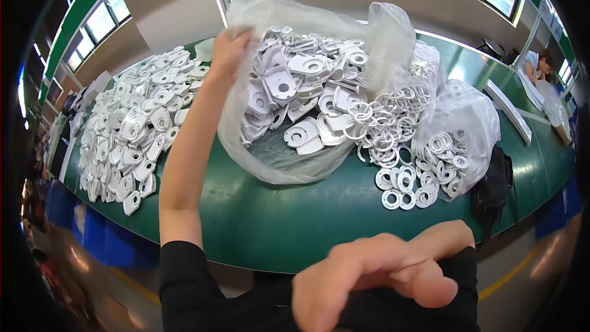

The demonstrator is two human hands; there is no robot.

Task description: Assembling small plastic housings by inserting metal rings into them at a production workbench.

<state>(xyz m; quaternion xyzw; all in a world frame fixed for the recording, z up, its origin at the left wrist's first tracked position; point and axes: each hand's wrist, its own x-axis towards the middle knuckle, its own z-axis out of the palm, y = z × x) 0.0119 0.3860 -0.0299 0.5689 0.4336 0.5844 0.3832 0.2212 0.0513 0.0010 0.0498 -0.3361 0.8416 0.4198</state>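
My left hand (228,49), top centre of the frame, pinches the rim of the clear bag (276,160) of white plates (289,86); pull hard and I'd expect plates to spill. The bag hangs below-right of that grip. My right hand (375,276), lower centre, is blurred, loosely open, empty.

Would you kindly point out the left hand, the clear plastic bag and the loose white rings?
left hand (228,49), head view, back of the hand.
clear plastic bag (289,169), head view, lower wall.
loose white rings (402,187), head view, one ring.
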